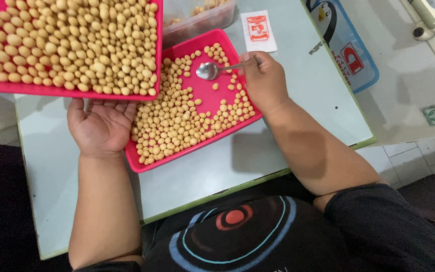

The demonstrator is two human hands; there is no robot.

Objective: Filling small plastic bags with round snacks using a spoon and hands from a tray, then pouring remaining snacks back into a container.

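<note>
A metal spoon is pinched by its handle in the right hand, its bowl over the lower pink tray of beans. The left hand lies palm-up, open, under the raised pink tray on the worktop.

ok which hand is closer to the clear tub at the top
Right. The right hand, holding the spoon, is over the lower tray just below the clear tub. The left hand is farther off, under the upper tray's near edge.
</note>
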